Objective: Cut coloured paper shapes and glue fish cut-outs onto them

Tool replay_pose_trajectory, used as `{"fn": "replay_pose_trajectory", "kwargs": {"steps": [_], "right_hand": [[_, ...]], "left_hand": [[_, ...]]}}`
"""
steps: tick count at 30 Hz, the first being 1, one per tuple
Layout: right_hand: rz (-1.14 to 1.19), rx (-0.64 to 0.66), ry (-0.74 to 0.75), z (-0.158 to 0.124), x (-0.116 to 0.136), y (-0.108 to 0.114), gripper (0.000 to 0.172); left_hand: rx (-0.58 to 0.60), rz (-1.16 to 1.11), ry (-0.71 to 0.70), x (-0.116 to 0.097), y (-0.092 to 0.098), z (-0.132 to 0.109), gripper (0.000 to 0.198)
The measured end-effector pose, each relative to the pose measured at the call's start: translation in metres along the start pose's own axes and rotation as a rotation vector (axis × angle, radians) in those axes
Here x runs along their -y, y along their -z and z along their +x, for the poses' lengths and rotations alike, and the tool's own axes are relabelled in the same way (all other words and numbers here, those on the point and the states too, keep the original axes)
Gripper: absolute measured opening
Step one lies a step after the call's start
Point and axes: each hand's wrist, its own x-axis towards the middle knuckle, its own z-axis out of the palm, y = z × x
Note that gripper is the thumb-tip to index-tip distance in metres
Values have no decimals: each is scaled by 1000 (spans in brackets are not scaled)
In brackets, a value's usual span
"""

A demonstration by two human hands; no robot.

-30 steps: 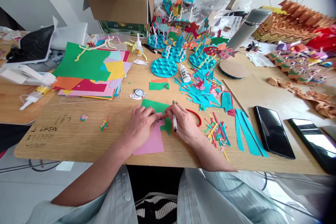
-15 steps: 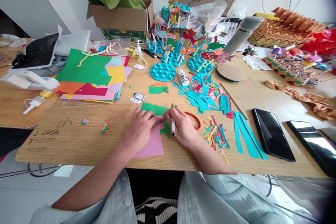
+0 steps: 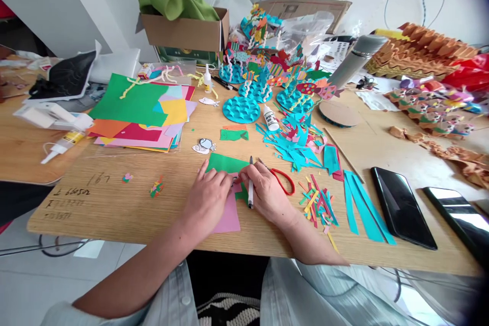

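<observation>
My left hand [image 3: 208, 194] lies over a sheet of pink paper [image 3: 228, 216], its fingers stretched out with the index finger a little apart and the thumb hidden. In my right hand [image 3: 264, 186] is a pen [image 3: 251, 183] with a pale barrel and dark ends, held nearly upright. The fingertips of both hands come close together over a small dark-marked spot on the pink paper, too small to make out. Beneath the pink paper sits green paper [image 3: 225, 162]. Red-handled scissors [image 3: 286, 181] lie just right of my right hand, their blades partly behind it.
Turquoise scraps [image 3: 292, 147], coloured paper strips [image 3: 318, 201] and two phones [image 3: 401, 206] lie to the right. A coloured paper stack [image 3: 130, 99] is at the left. Behind are fish cut-outs [image 3: 204, 145], glue bottles [image 3: 271, 118], turquoise bases [image 3: 240, 109] and a tilted flask [image 3: 357, 61].
The view has shifted slightly, so everything sits a little lower and further right. My left index finger now stands more apart from the others. More of the scissors shows beside my right hand.
</observation>
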Motion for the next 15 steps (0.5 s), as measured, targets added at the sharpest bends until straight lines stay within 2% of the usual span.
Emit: {"fn": "replay_pose_trajectory", "kwargs": {"steps": [3, 7, 15], "right_hand": [[-6, 0, 5, 1, 3, 3, 15], [-16, 11, -20, 1, 7, 5, 16], [-19, 38, -33, 2, 9, 6, 18]], "left_hand": [[-26, 57, 33, -16, 0, -13, 22], [-61, 75, 127, -34, -5, -25, 37], [-112, 45, 201, -40, -13, -29, 41]]}}
